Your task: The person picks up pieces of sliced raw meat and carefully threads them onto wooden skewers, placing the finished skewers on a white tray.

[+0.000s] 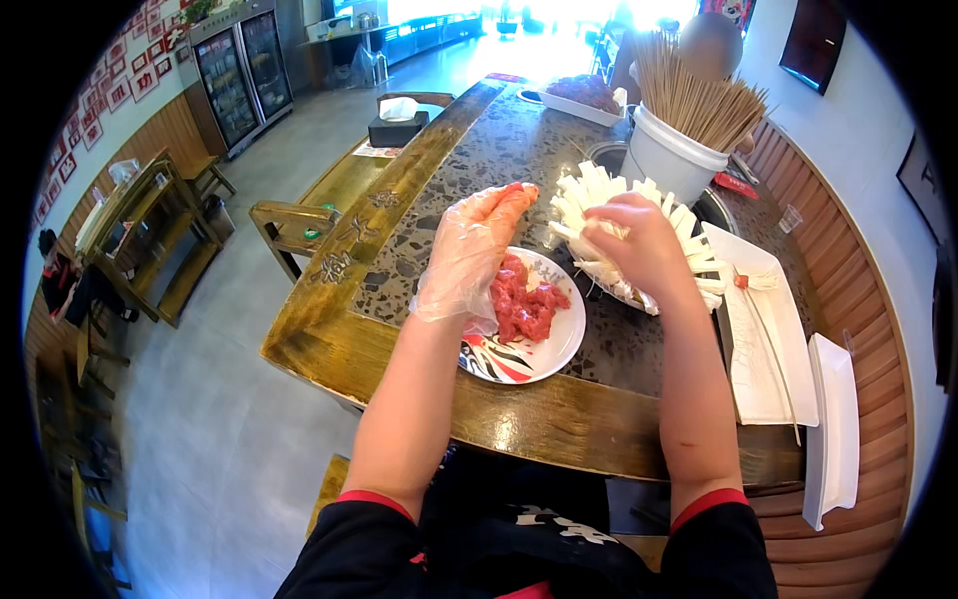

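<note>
My left hand [479,232], in a clear plastic glove, is raised above the left side of a round plate [565,348]. Its fingers are drawn together, with a bit of red meat [516,187] showing at the tips. A heap of raw red sliced meat [531,311] lies on the plate, partly behind the glove. My bare right hand [636,236] reaches over a pile of white strips [595,183], probably enoki mushrooms, its fingers bent among them. Whether it pinches a strip is hidden. The container under the strips is mostly covered.
A white bucket [670,161] of bamboo skewers [692,97] stands behind the strips. At right, a white tray [771,337] holds one loaded skewer [771,352]; another white tray [834,434] overhangs the edge. Farther back are a meat tray [580,97] and another person [711,49].
</note>
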